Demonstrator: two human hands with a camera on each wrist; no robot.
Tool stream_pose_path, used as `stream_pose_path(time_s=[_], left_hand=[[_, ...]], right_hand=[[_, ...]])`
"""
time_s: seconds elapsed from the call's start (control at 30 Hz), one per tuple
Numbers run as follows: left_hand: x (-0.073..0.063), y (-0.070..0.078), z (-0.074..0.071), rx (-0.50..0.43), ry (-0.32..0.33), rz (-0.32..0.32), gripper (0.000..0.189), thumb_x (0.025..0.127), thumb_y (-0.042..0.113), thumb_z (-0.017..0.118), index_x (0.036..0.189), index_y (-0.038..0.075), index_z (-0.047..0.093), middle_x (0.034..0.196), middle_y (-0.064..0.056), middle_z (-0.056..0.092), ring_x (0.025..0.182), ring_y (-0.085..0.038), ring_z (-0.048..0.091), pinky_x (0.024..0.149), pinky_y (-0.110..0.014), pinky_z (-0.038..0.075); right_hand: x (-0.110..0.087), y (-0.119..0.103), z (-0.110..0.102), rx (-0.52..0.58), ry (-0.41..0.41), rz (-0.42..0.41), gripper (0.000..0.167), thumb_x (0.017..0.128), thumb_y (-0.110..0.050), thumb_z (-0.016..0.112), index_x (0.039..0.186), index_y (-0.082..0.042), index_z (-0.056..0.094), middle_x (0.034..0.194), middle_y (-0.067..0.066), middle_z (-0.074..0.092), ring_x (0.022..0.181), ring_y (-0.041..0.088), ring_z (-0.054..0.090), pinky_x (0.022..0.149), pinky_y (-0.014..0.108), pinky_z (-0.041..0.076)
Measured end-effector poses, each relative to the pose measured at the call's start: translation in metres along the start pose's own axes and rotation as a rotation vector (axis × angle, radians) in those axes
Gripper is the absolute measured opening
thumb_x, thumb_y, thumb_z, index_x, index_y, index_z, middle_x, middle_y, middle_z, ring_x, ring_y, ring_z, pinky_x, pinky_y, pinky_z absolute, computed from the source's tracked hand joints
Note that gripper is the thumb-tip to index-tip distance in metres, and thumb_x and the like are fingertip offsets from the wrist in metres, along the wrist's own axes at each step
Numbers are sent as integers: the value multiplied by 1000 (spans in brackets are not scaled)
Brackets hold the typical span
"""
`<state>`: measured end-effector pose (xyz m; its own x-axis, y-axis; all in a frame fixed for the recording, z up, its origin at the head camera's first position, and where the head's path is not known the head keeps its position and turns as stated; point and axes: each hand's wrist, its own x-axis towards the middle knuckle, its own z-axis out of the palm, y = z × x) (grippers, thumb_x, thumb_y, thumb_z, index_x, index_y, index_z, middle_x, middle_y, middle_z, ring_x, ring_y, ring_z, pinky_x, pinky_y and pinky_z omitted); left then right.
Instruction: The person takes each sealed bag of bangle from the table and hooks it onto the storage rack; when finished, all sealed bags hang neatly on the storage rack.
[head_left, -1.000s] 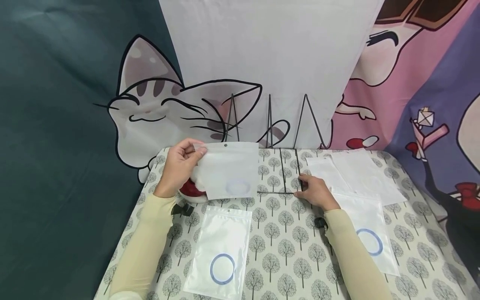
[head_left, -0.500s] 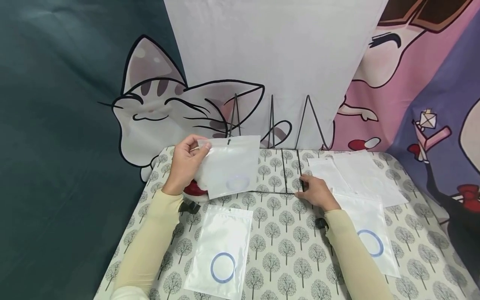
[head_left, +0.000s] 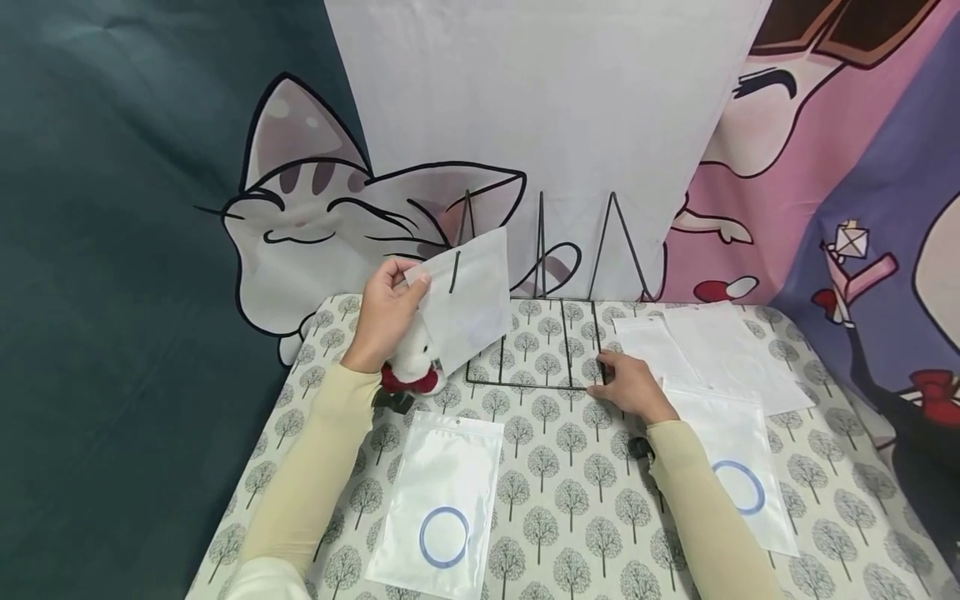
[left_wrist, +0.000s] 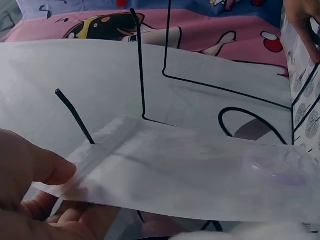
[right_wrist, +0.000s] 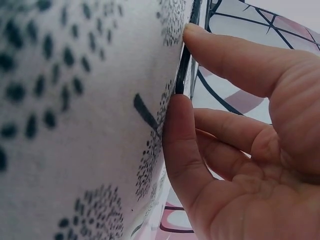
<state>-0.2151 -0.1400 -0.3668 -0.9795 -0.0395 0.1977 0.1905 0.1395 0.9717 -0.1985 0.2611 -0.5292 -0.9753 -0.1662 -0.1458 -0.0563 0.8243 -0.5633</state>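
My left hand (head_left: 388, 312) pinches the top left corner of a white zip pouch (head_left: 472, 300) between thumb and fingers. A prong of the black wire rack (head_left: 532, 386) passes through the pouch's hang hole, and its free end (left_wrist: 70, 110) sticks out on the near side in the left wrist view. The pouch is tilted, and a faint ring (left_wrist: 280, 172) shows inside it. At the rack's front right corner, my right hand (head_left: 633, 387) holds the base wire (right_wrist: 184, 70) between thumb and finger. Behind the pouch, a white plush toy (head_left: 412, 358) with red on it is partly hidden.
A flat pouch with a blue ring (head_left: 444, 537) lies at the front. Several white pouches (head_left: 727, 350) overlap at the right, one with a blue ring (head_left: 738, 487). Two more upright prongs (head_left: 541, 250) rise at the back, before a printed cloth backdrop (head_left: 562, 100).
My left hand has moved right and slightly up, threading the pouch's hole onto the prong and pushing it further along. The pouch has tilted, showing more plush toy. My right hand stays on the rack.
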Motion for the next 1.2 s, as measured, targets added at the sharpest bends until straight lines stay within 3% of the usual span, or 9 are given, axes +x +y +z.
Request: stream_pose_path(time_s=[0.23,0.37,0.47,0.6,0.87,1.2], left_hand=[[17,19,-2,246,-20,-57,20,101,20,71,116,7,66,112,-7,70,95,-15,64,85,-29,52],[29,25,-2,330,-44,-49,19,101,26,72,111,11,68,99,-5,71,85,-17,60,78,-32,49],[38,23,-2,329,-45,-42,18,101,26,73,109,11,69,87,-4,70,70,-17,54,64,-32,44],[51,19,-4,282,-43,-52,19,100,25,75,110,10,69,85,-1,71,65,-13,51,60,-28,42],[67,13,-11,249,-30,-98,19,99,24,78,111,12,70,97,2,73,87,-16,57,76,-30,44],[65,12,-19,229,-21,-63,25,99,22,77,120,10,70,107,-2,72,100,-16,65,87,-29,53]], right_hand=[[0,-1,-1,3,-5,7,79,90,-25,84,154,3,49,162,27,45,147,52,43,123,67,34],[-2,-2,-2,5,6,14,79,90,-25,84,154,4,49,163,27,44,148,53,41,124,67,33],[-3,-3,-2,10,4,7,78,90,-24,83,154,5,49,163,27,44,148,53,41,124,67,33],[-3,-5,0,17,-3,-1,78,91,-24,83,154,6,48,163,28,43,148,53,42,123,67,33],[-3,-6,2,5,-12,11,79,91,-24,83,154,6,47,164,28,42,149,53,40,124,67,32],[-2,-6,1,-8,-14,-8,79,90,-23,84,154,7,47,164,28,42,150,55,37,124,68,31]])
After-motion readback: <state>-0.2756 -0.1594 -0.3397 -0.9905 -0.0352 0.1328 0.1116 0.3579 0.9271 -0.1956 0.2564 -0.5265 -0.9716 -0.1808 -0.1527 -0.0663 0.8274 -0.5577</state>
